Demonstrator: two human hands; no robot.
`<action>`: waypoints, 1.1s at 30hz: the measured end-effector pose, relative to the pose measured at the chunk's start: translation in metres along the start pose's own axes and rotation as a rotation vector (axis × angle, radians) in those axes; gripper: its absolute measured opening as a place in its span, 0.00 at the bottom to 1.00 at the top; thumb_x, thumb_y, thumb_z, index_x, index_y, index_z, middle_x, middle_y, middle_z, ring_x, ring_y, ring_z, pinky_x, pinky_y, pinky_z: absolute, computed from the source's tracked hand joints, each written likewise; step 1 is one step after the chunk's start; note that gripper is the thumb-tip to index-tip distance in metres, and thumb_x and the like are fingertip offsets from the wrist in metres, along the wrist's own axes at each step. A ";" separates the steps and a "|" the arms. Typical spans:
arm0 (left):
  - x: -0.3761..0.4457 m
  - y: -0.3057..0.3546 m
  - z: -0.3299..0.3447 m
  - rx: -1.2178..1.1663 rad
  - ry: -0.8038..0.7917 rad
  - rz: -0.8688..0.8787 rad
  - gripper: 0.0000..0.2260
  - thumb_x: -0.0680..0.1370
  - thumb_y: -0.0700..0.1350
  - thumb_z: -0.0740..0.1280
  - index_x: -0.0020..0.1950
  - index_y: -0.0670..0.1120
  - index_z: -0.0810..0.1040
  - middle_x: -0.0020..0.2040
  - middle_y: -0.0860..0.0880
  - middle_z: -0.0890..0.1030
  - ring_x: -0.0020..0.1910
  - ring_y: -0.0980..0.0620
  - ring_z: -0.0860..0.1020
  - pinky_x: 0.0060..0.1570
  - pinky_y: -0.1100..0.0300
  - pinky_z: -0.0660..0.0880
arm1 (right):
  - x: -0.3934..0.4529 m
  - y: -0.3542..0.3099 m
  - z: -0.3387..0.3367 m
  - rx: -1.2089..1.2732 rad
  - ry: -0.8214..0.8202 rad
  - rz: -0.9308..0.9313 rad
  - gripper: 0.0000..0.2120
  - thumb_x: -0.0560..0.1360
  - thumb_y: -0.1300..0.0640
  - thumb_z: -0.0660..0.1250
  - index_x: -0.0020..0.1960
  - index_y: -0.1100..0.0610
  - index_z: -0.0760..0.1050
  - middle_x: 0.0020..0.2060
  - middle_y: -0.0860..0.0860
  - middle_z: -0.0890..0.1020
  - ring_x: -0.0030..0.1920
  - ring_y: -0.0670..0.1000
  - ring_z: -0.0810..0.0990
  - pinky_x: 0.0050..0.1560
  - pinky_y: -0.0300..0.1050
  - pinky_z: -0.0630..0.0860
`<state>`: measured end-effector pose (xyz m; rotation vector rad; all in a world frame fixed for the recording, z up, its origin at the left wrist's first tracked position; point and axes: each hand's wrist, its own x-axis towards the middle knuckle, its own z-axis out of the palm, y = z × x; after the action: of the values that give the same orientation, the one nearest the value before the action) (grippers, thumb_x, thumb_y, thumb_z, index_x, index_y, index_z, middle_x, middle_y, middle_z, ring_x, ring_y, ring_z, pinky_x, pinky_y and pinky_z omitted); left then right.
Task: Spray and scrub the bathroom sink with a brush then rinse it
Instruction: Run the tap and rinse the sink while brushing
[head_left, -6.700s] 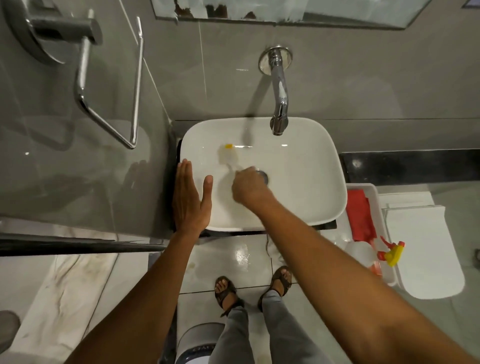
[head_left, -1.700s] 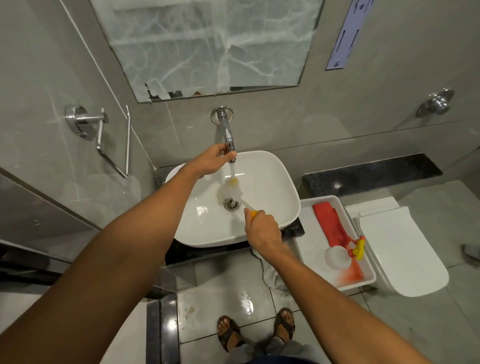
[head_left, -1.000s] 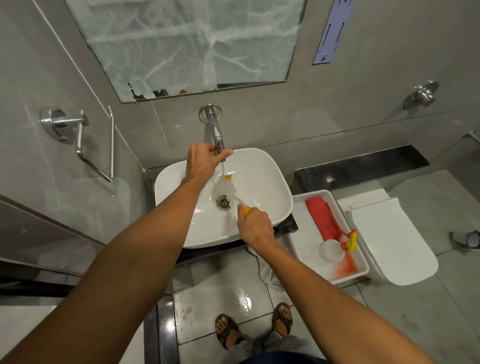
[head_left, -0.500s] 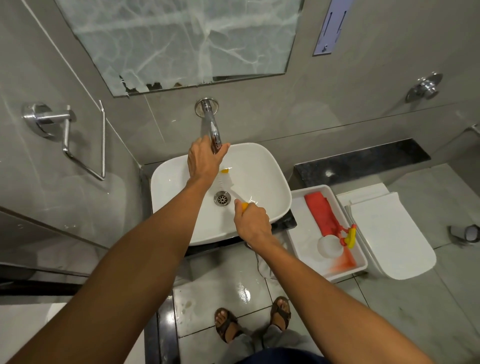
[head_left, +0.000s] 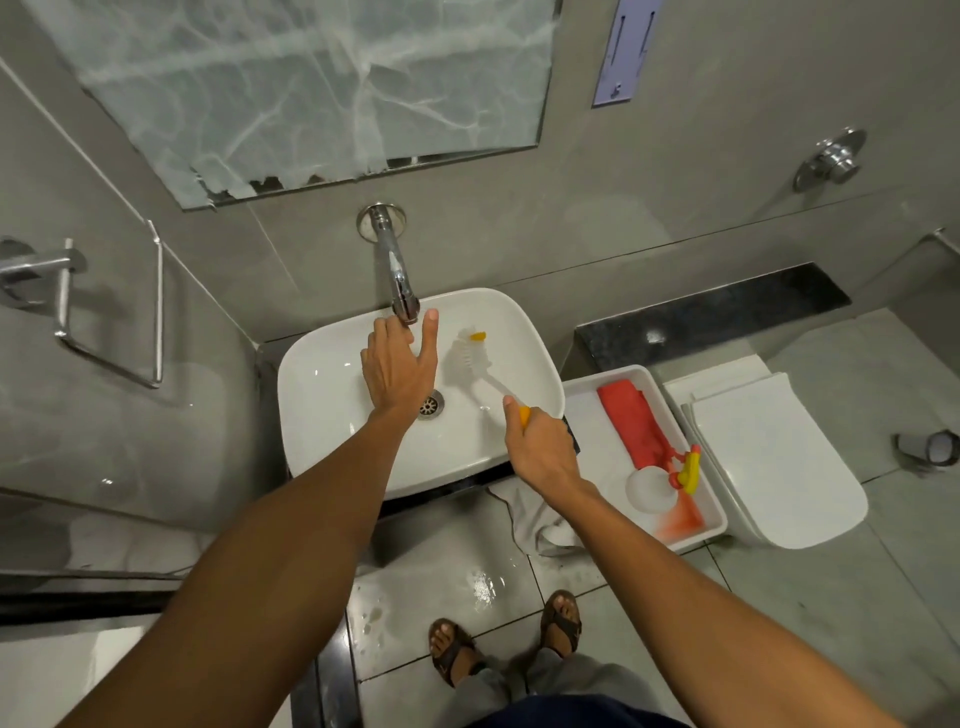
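A white rectangular sink (head_left: 322, 395) sits below a chrome wall tap (head_left: 397, 270). My right hand (head_left: 540, 447) is shut on the orange grip of a white brush (head_left: 470, 358), whose bristle head with a yellow tip rests on the basin's far right side. My left hand (head_left: 397, 364) hovers open over the basin, fingers spread just under the tap's spout, not gripping it. The round drain (head_left: 431, 405) shows beside my left wrist. A spray bottle (head_left: 657, 486) with a yellow and red trigger lies in the white tray (head_left: 582, 395) on the right.
A red cloth (head_left: 631, 421) lies in the tray too. A white toilet lid (head_left: 769, 462) stands right of the tray. A chrome towel rail (head_left: 67, 312) hangs on the left wall. The floor (head_left: 441, 566) below the sink is wet, and a grey rag (head_left: 530, 514) hangs there.
My left hand has let go of the tap and dropped over the basin, fingers spread. The brush head has moved from under the spout to the basin's far right. Water no longer visibly runs.
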<state>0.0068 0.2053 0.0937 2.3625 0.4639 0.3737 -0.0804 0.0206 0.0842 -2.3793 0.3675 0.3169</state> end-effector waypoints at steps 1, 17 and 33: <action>-0.003 0.004 0.004 -0.039 0.000 -0.024 0.24 0.85 0.67 0.57 0.51 0.45 0.73 0.51 0.48 0.75 0.51 0.42 0.78 0.62 0.46 0.75 | 0.004 0.007 -0.006 0.031 0.018 0.003 0.36 0.83 0.33 0.47 0.54 0.60 0.82 0.50 0.59 0.85 0.53 0.61 0.84 0.57 0.58 0.82; -0.073 0.057 0.167 0.080 -0.394 0.369 0.34 0.84 0.66 0.62 0.82 0.44 0.70 0.85 0.43 0.67 0.84 0.43 0.66 0.82 0.48 0.62 | 0.058 0.196 -0.023 0.198 0.133 0.299 0.29 0.84 0.33 0.52 0.51 0.57 0.78 0.44 0.55 0.84 0.50 0.62 0.84 0.50 0.50 0.76; -0.064 0.038 0.226 0.178 -0.413 0.482 0.45 0.82 0.74 0.55 0.90 0.47 0.49 0.90 0.48 0.46 0.90 0.47 0.44 0.86 0.52 0.40 | 0.137 0.261 0.061 0.111 -0.094 0.438 0.26 0.87 0.41 0.52 0.63 0.64 0.71 0.54 0.64 0.84 0.57 0.66 0.82 0.57 0.56 0.77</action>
<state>0.0449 0.0216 -0.0521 2.6222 -0.2827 0.0478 -0.0514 -0.1485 -0.1627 -2.1498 0.8410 0.5893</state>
